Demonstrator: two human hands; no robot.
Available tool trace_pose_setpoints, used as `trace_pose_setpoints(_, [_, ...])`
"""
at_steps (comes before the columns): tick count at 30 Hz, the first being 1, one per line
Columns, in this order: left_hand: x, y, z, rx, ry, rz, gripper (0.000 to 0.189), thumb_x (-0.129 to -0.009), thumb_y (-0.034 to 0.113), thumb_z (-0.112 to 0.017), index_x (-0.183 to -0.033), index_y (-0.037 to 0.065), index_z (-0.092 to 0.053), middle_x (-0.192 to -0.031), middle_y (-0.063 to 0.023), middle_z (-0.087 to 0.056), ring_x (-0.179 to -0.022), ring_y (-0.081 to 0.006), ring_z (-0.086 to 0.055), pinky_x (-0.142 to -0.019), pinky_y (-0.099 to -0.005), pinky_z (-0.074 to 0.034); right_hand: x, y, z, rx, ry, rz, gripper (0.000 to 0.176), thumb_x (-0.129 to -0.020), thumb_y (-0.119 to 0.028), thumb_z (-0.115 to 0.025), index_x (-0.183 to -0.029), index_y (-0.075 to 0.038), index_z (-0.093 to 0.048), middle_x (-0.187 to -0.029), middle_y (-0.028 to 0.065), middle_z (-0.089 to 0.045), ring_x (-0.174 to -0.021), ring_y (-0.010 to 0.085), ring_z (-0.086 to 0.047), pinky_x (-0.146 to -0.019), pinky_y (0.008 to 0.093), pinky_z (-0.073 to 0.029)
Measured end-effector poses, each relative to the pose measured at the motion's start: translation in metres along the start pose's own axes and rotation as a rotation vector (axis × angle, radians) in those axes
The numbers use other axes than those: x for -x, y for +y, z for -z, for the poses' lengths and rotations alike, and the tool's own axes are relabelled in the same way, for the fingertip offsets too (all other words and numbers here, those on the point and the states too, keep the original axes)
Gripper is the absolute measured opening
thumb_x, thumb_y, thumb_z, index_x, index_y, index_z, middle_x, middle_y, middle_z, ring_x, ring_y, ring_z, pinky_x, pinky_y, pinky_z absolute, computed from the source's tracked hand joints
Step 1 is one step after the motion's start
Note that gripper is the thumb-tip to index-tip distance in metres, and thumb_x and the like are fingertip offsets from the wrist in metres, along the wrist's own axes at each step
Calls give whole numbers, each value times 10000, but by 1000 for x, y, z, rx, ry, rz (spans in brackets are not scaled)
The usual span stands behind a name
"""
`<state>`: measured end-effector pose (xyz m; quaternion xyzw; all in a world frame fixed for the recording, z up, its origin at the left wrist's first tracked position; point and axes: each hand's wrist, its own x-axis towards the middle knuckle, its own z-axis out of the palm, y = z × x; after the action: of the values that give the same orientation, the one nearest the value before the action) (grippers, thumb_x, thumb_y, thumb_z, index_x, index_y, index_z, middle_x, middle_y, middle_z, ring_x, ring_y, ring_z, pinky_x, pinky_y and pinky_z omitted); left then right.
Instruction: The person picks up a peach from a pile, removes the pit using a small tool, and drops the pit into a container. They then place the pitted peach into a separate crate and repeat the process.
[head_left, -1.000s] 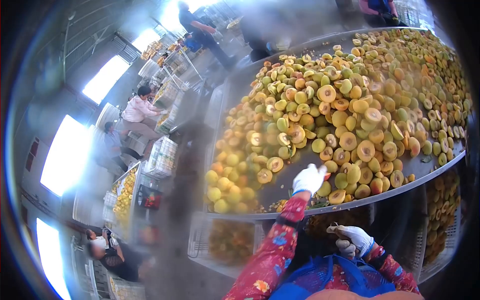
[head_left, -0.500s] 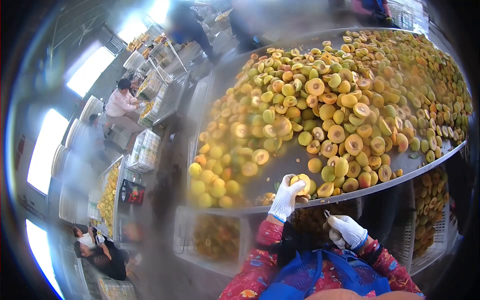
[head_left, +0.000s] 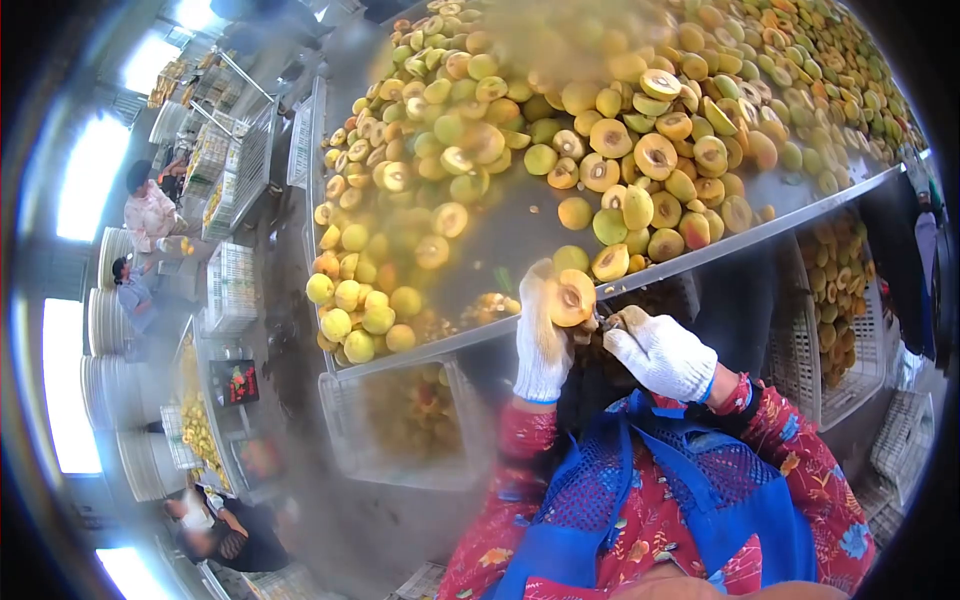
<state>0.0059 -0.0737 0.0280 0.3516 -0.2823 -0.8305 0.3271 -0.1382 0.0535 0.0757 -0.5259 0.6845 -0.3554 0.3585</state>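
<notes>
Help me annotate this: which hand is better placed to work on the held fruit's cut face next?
Probably the right hand: it is close beside the cut fruit, while the left hand holds it, cut face showing.

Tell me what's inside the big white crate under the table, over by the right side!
Lots of yellowish fruit shows inside the white crate. The table covers its far part, and the top fruit hides whatever lies deeper.

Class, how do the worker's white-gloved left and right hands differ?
The left hand holds a round, orange-yellow cut fruit; the right hand sits beside it, its grip unclear. The left points up the picture; the right points left. Both wear blue-edged white gloves.
</notes>
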Motion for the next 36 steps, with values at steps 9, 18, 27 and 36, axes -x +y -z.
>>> trace_pose_setpoints(9, [16,-14,-10,287,-145,19,521,-1072,421,-428,-1402,19,-454,-1197,-229,-614,-1136,-377,-634,-969,-439,-559,0,2,-5,108,26,28,334,-1011,-286,-572,-1044,42,-622,-740,261,-658,-662,445,-652,-586,496,-515])
trace_pose_setpoints(18, [21,-38,-23,-56,38,-110,599,-1071,503,-450,-1382,-8,-465,-1151,-191,-643,-1021,-318,-686,-912,-431,-579,0,11,-22,68,-8,-34,380,-1019,-302,-536,-1060,66,-617,-726,272,-647,-635,448,-641,-577,492,-518])
trace_pose_setpoints(27, [29,-46,-40,-202,43,-200,586,-1051,443,-542,-1459,44,-413,-1197,-184,-624,-980,-266,-681,-844,-388,-608,5,17,-6,-922,-358,-550,446,-1052,-450,-487,-890,-50,-600,-617,48,-569,-397,129,-491,-382,282,-410])
trace_pose_setpoints(36, [26,-61,-34,-105,30,-73,572,-1048,427,-557,-1458,47,-432,-1151,-159,-636,-969,-256,-680,-813,-387,-618,7,27,-6,-1218,-369,-648,356,-1068,-402,-482,-864,-121,-563,-553,-16,-440,-366,84,-388,-326,241,-307])
